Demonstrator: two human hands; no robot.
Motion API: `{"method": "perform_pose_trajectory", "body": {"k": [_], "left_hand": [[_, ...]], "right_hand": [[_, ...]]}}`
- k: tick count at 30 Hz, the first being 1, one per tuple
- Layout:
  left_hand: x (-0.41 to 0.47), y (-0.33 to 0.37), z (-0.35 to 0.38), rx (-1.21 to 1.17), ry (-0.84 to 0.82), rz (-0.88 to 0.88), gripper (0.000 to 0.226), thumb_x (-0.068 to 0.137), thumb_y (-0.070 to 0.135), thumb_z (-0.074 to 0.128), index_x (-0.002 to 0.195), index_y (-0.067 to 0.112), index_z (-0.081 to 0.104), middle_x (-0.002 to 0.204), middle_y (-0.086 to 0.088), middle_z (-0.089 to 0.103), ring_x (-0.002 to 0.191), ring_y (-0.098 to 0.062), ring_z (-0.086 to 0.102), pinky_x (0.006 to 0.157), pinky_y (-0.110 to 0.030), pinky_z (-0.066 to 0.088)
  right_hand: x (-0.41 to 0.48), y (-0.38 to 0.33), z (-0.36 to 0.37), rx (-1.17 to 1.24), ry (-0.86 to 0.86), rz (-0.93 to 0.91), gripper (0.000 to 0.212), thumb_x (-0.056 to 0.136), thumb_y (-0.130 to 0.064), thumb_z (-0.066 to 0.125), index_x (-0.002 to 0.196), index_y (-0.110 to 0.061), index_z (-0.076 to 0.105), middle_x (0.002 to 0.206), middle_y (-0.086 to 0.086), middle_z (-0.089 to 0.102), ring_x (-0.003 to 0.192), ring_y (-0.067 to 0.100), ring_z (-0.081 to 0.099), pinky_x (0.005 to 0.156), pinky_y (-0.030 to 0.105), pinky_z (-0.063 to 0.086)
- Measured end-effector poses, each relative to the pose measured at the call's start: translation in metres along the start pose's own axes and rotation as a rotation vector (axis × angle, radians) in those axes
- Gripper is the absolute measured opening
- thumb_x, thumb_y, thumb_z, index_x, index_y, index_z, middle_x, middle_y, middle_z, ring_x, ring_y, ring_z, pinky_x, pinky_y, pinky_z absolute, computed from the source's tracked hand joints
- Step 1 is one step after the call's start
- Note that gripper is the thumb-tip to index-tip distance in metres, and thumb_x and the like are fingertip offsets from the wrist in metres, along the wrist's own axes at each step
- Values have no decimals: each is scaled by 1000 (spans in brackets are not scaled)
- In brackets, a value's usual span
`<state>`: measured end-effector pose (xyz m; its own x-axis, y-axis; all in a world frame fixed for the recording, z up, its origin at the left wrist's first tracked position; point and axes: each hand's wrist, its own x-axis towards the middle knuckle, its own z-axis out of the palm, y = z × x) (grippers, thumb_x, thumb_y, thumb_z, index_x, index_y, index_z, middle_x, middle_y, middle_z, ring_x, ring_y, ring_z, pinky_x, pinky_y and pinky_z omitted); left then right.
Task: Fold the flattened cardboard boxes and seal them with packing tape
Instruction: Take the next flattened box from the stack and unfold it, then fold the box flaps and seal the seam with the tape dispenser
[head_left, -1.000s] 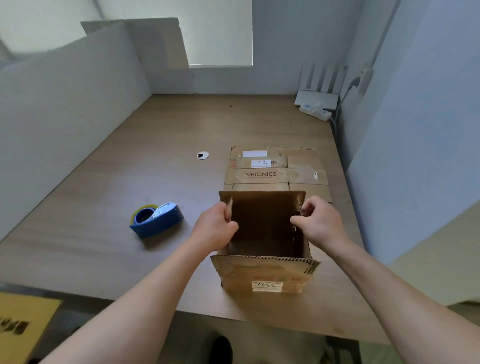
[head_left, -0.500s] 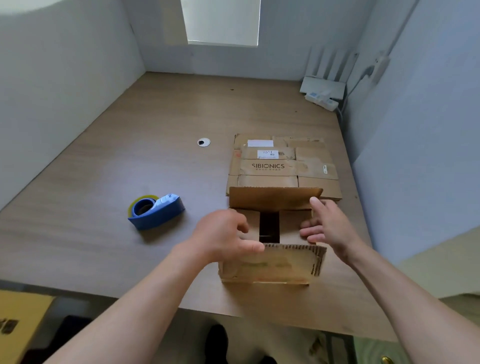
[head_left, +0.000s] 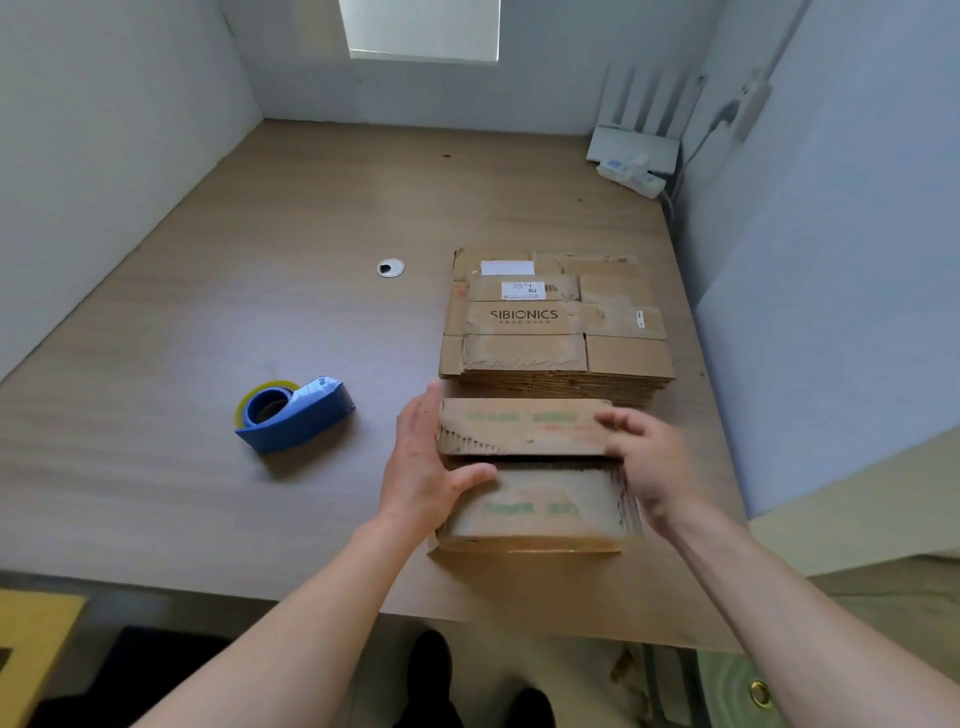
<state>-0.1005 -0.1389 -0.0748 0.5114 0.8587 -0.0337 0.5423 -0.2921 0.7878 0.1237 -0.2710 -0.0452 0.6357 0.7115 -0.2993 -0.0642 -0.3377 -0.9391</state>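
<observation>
Box (head_left: 540, 514) at the table's (head_left: 311, 208) near edge, flattened stack (head_left: 556, 322) just behind it, tape dispenser (head_left: 296, 415) to its left

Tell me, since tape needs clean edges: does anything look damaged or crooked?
Yes. The far flap of the box has a ragged, torn near edge with bare ridges showing, and a dark gap lies between it and the near flap. The stack behind shows peeled patches too.
</observation>
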Motion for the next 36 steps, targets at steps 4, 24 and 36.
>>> {"method": "perform_pose_trajectory", "body": {"k": [4, 24, 36], "left_hand": [[-2, -5, 0, -94, -100, 24, 58, 82, 52, 70, 136, 41, 50, 143, 21, 27, 126, 6, 32, 104, -20, 35], [-7, -55, 24, 85, -39, -125, 29, 96, 39, 54, 122, 27, 48, 121, 6, 44, 99, -3, 43, 83, -18, 34], [7, -63, 18, 97, -97, -88, 25, 97, 39, 51, 121, 31, 45, 131, 0, 41, 105, -18, 52, 89, -31, 45]], "right_hand": [[-15, 29, 7, 27, 37, -45, 46, 90, 9, 55, 111, -31, 65, 108, -12, 69, 95, 3, 69, 68, 25, 60], [-13, 74, 65, -574, 145, -159, 29, 100, -28, 56, 125, -14, 56, 119, 4, 64, 107, 24, 61, 91, 46, 51], [-26, 66, 92, -1131, -7, -573, 20, 93, -37, 61, 93, -18, 65, 145, 14, 48, 133, 33, 46, 107, 47, 39]]}}
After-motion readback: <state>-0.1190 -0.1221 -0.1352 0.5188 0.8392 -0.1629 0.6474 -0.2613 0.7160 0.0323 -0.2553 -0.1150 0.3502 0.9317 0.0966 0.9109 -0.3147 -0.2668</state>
